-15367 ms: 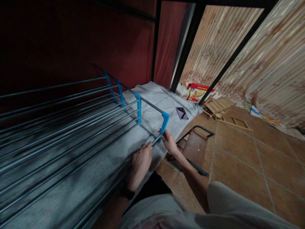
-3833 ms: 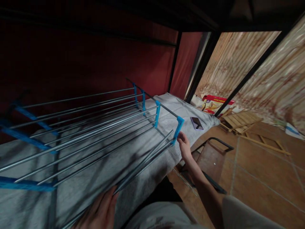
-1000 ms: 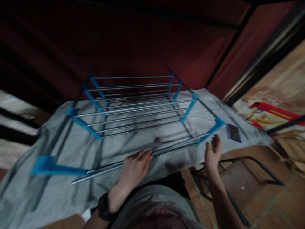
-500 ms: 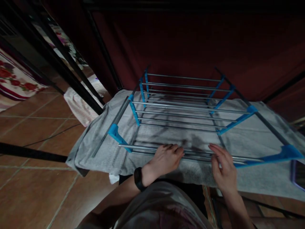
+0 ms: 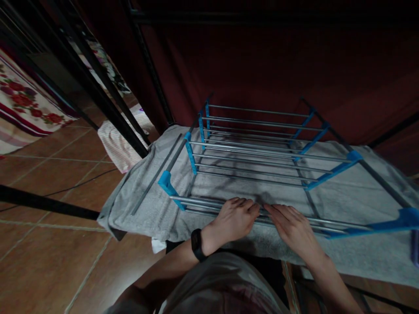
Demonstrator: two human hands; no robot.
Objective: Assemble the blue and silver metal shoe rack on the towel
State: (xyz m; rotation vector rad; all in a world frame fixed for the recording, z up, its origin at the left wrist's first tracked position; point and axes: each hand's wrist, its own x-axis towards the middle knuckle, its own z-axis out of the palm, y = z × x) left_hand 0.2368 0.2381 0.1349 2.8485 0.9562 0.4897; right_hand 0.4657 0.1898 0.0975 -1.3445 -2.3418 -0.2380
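Observation:
A shoe rack [image 5: 252, 158] of thin metal tubes and blue plastic side brackets lies on a grey cloth in front of me. My left hand [image 5: 238, 217], with a black band on its wrist, is closed over the nearest metal tubes [image 5: 203, 203], left of their middle. Just beside it, my right hand [image 5: 291, 224] has its fingers curled over the same tubes, and its thumb is hidden. The fingertips of both hands point away from me, over the far side of the tubes. A near blue bracket [image 5: 172, 190] stands at the left end, another [image 5: 376, 225] at the right.
A loose grey tube [image 5: 155, 176] lies on the grey cloth [image 5: 137, 192] left of the rack. Dark red panelling [image 5: 262, 56] rises behind. Black metal bars [image 5: 49, 204] cross at the left, above the tiled floor [image 5: 39, 250]. A striped cloth [image 5: 119, 144] hangs beyond.
My right hand has moved left and come down onto the near tubes, closing over them beside my left hand. My left hand keeps its hold. The whole view has shifted slightly.

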